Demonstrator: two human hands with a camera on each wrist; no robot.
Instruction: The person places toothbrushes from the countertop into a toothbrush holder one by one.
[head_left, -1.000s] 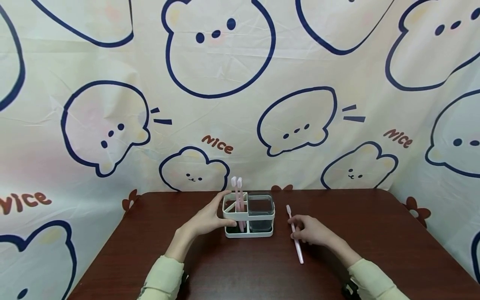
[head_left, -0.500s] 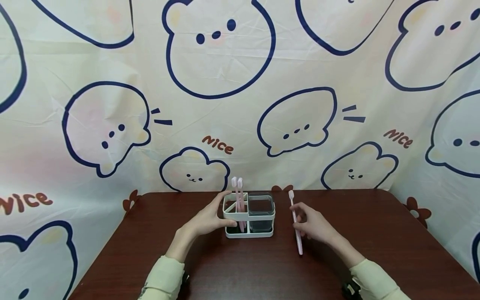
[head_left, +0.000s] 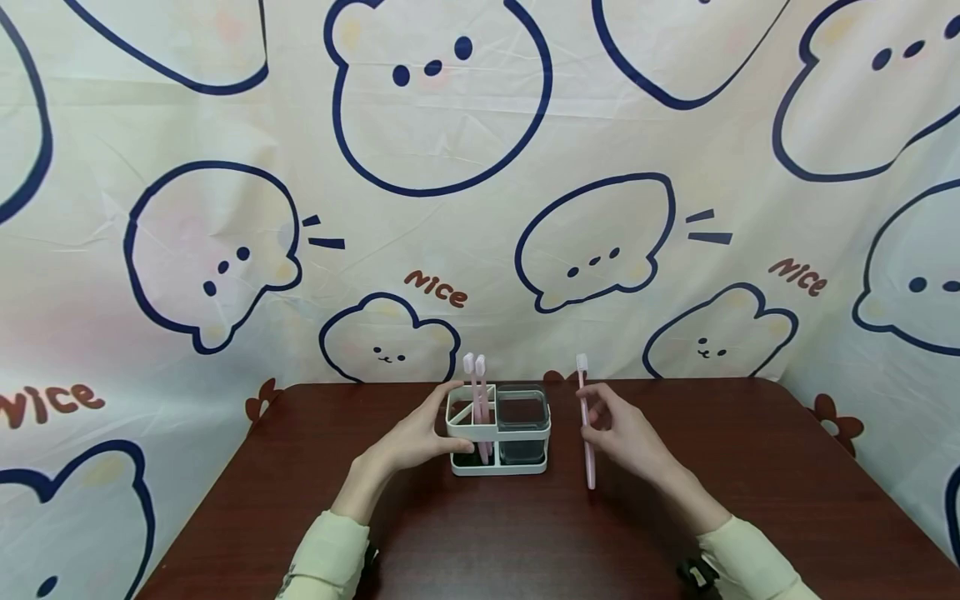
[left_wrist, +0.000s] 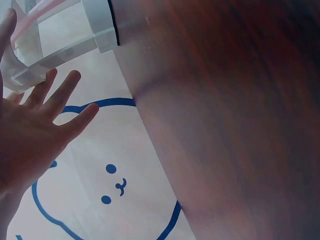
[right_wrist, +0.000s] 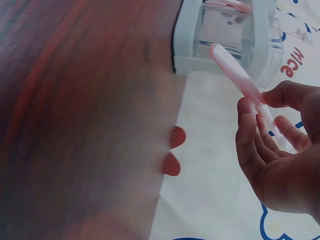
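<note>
My left hand point(head_left: 405, 437) grips the left end of a pale green-white toothbrush holder point(head_left: 522, 435), thumb at the front and fingers behind. Two pink toothbrushes point(head_left: 483, 408) stand head up in its left part; a clear cup point(head_left: 521, 454) fills the right part. To the right of the holder, my right hand point(head_left: 628, 435) pinches a third pink toothbrush point(head_left: 589, 467) by its handle between thumb and fingers. This brush is nearly upright, its white head on top. In the right wrist view, the rounded handle end point(right_wrist: 225, 57) overlaps the holder's frame point(right_wrist: 185, 30).
The dark brown table point(head_left: 480, 542) stretches out on both sides and in front of the hands. Behind it hangs a cream cloth point(head_left: 480, 242) printed with bear outlines, close to the table's back edge. Both forearms wear light green sleeves point(head_left: 330, 550).
My right hand has raised the toothbrush and turned it from slanted to nearly upright, moving slightly away from me. The left hand and the toothbrush holder have stayed in place.
</note>
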